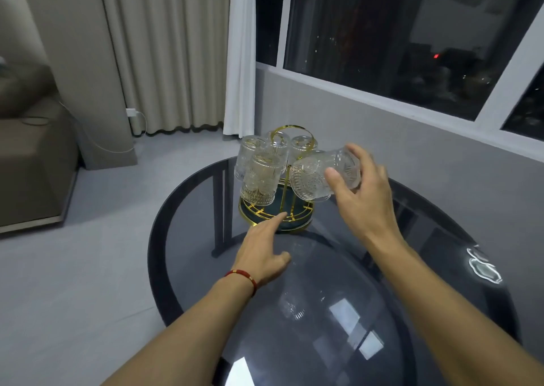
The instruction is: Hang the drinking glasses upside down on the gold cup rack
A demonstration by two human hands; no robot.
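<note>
The right hand closes thumb and fingers around a clear embossed glass, held almost on its side with the long axis running from 8 to 2 o'clock and the open mouth turned toward 8 o'clock, just at the 3 o'clock side of the gold cup rack. The left hand is open and holds nothing; its index finger touches the wire base at 6 o'clock, probably to steady it. Four ribbed glasses already hang there above the dark smooth round table.
</note>
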